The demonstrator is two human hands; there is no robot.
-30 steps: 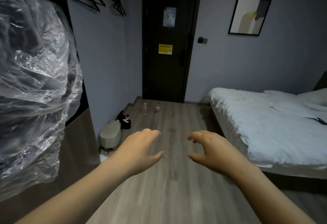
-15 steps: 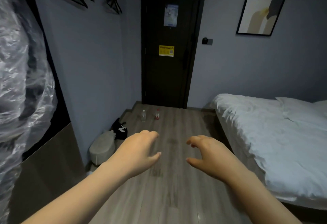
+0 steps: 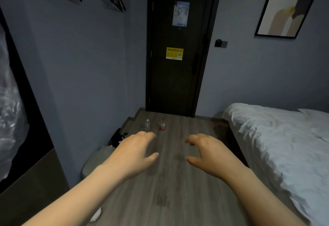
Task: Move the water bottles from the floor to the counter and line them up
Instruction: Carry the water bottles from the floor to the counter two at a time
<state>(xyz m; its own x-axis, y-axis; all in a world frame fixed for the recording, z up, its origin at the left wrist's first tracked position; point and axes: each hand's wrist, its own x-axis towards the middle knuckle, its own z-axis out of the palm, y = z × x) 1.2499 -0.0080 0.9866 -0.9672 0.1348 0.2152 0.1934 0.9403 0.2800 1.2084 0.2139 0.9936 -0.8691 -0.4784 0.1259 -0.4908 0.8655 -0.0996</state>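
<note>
Two small water bottles stand upright on the wooden floor (image 3: pixel 178 181) just above the middle of the frame, in front of the dark door (image 3: pixel 179 83). The clear bottle (image 3: pixel 147 125) has a pale cap; the red-capped bottle (image 3: pixel 162 124), to its right, has a red band low on its body. They stand near each other, not touching. In the lower middle of the frame the left hand (image 3: pixel 135 154) and the right hand (image 3: pixel 211 156) are stretched forward, each grip apart with curled fingers, holding nothing.

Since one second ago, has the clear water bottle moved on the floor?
No. The clear water bottle stands at the same spot before the dark door, left of the red-labelled bottle; only the camera came closer.
</note>
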